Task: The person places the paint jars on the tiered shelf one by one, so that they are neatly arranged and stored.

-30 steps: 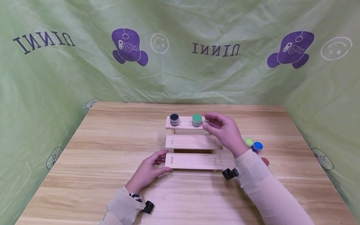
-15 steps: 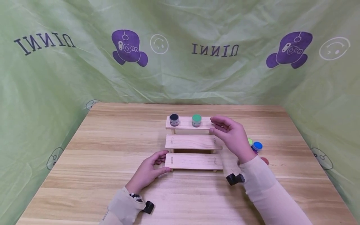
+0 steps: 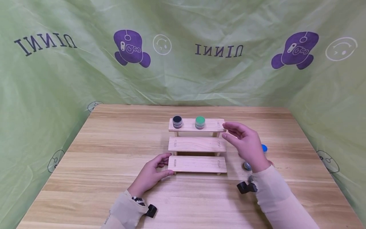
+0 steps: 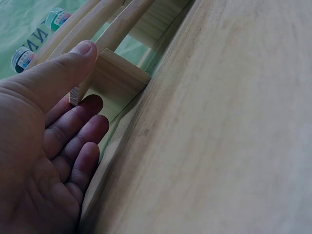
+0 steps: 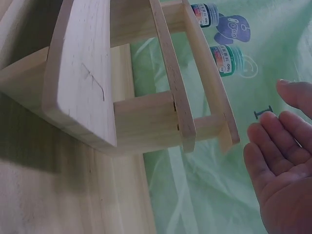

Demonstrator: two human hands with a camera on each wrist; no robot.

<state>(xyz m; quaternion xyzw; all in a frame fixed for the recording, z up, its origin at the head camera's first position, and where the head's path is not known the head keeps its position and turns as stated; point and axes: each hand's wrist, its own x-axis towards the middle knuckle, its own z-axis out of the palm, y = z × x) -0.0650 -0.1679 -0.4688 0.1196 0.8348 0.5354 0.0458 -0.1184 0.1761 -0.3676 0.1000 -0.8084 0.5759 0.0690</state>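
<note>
A three-step wooden display rack (image 3: 197, 144) stands on the table. On its top step are a black-lidded paint jar (image 3: 177, 121) at the left and a green-lidded paint jar (image 3: 200, 122) near the middle. My left hand (image 3: 151, 171) holds the left end of the lowest step, thumb at the front corner and fingers behind; the left wrist view shows the thumb (image 4: 73, 70) against the board's end. Off the right end of the top step, my right hand (image 3: 246, 141) has nothing in it. Its fingers are loosely bent, apart from the green-lidded jar in the right wrist view.
Right of the rack, a blue-lidded jar (image 3: 264, 148) shows past my right hand. Another small jar (image 3: 247, 165) sits by that wrist, partly covered. A green printed curtain (image 3: 183, 79) hangs behind the table (image 3: 114, 136) and along both sides.
My right hand has drawn away from the green-lidded jar, rightward and slightly nearer, now covering part of the jars on the right. The left hand and both jars on the rack stay put.
</note>
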